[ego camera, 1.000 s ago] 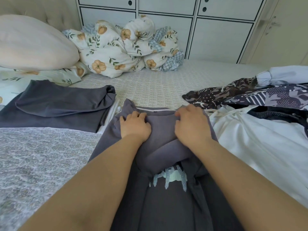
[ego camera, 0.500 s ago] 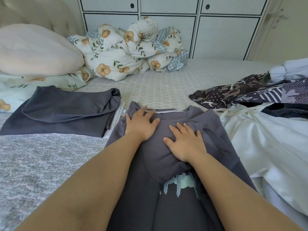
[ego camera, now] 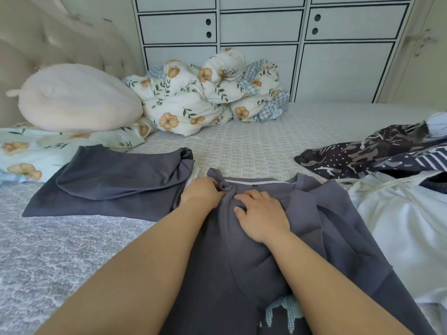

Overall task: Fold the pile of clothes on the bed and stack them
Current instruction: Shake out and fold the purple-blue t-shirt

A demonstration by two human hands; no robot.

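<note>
Pinching the gray shirt collar with our left hand while our right hand presses it flat mid-bed, we have one folded gray piece toward the left edge and an unfolded pile at the right edge.

The grey shirt's printed motif is cut by the bottom edge and partly covered by the right forearm; the left hand's fingertips are buried in cloth. The patterned garment runs off the right edge.

you get soft, even daylight with faint shadows and no glare; the wide lens bows the cabinet lines, and your near forearms look slightly soft.
</note>
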